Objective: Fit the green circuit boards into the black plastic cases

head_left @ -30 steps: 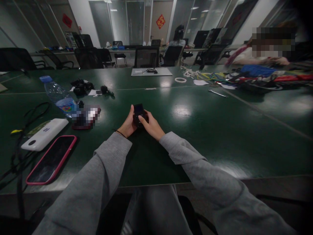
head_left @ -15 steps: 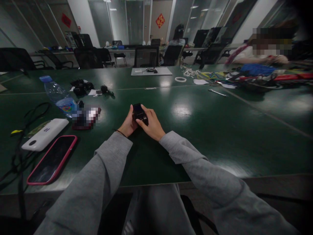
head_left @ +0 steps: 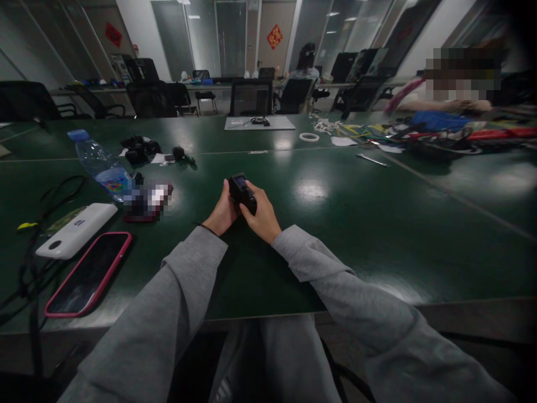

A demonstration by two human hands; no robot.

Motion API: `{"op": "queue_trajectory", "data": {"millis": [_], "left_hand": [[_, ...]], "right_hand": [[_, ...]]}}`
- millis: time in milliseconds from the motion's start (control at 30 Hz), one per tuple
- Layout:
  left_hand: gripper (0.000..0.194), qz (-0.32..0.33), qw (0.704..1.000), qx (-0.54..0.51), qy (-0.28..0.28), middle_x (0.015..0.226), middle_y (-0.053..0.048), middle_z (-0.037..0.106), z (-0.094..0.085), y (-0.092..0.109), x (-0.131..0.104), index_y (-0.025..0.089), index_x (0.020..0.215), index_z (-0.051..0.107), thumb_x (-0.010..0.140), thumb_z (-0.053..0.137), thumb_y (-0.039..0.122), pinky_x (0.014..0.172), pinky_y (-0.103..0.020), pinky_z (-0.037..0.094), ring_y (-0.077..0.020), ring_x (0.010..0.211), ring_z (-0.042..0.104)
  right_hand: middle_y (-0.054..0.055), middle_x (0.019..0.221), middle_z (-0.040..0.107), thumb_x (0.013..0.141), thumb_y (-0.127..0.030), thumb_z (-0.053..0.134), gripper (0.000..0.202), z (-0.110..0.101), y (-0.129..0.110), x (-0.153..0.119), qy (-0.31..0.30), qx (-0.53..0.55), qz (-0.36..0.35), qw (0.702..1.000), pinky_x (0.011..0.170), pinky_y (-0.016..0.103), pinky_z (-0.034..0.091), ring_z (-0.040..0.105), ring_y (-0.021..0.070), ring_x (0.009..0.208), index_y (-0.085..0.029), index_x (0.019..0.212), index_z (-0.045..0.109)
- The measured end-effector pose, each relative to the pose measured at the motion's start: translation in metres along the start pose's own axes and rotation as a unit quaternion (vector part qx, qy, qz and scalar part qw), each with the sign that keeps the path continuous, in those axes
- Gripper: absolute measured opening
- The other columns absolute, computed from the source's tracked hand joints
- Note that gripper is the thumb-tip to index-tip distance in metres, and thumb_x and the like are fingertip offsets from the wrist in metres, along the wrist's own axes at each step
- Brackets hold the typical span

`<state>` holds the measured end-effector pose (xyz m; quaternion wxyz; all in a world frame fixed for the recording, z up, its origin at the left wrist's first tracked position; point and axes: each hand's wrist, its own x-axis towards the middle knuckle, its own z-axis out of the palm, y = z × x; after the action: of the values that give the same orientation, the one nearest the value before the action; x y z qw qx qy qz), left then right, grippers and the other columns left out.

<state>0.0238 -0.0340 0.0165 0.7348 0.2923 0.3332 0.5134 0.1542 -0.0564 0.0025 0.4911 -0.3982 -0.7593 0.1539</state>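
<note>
A small black device point(head_left: 242, 192) with a little screen on its upper end is held above the green table point(head_left: 344, 235), in the middle of the head view. My left hand point(head_left: 224, 211) grips its left side, thumb up along the edge. On the right side, my right hand point(head_left: 265, 215) is closed round the device, its thumb at the near end. The fingers beneath the device are hidden.
Left of my hands lie a pink-edged phone point(head_left: 89, 274), a white power bank point(head_left: 78, 230), a tilted plastic bottle point(head_left: 100, 165), another phone point(head_left: 147, 202) and black cables. A wrench point(head_left: 372, 160) and a white ring point(head_left: 309, 136) lie farther right. A person sits at the far right.
The black device has turned and tilted in my hands, so its side shows more and its screen faces differently. Both hands still hold it, with slightly shifted right fingers.
</note>
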Motion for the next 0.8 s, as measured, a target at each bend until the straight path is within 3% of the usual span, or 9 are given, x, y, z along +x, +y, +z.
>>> {"op": "queue_trajectory", "data": {"millis": [100, 333, 800], "left_hand": [[0.074, 0.001, 1.000, 0.000, 0.006, 0.105, -0.014, 0.072, -0.0012, -0.0009, 0.0009, 0.015, 0.124, 0.063, 0.090, 0.030, 0.071, 0.097, -0.036, 0.047, -0.0244, 0.105, 0.065], [0.077, -0.003, 1.000, -0.028, -0.004, 0.107, -0.012, 0.072, -0.0049, 0.0006, -0.0015, 0.017, 0.125, 0.062, 0.089, 0.026, 0.074, 0.097, -0.038, 0.047, -0.0248, 0.105, 0.064], [0.081, -0.001, 0.999, -0.032, -0.003, 0.106, -0.012, 0.071, -0.0087, -0.0009, 0.0010, 0.020, 0.122, 0.063, 0.084, 0.025, 0.081, 0.095, -0.040, 0.048, -0.0269, 0.110, 0.061]], "right_hand": [[0.012, 0.143, 0.044, 0.091, -0.030, 0.051, 0.062, -0.0009, -0.0030, -0.0002, 0.012, 0.010, -0.016, 1.000, 0.115, 0.050, 0.036, 0.043, 0.0259, 0.132, -0.023, 0.149, 0.029], [0.015, 0.135, 0.047, 0.088, -0.030, 0.054, 0.067, 0.0042, 0.0018, -0.0016, -0.083, -0.009, -0.024, 0.996, 0.113, 0.050, 0.039, 0.044, 0.0275, 0.130, -0.018, 0.149, 0.030], [0.011, 0.136, 0.044, 0.093, -0.029, 0.047, 0.064, -0.0033, -0.0062, -0.0003, -0.057, -0.033, -0.053, 0.996, 0.113, 0.052, 0.038, 0.044, 0.0275, 0.128, -0.027, 0.152, 0.025]]}}
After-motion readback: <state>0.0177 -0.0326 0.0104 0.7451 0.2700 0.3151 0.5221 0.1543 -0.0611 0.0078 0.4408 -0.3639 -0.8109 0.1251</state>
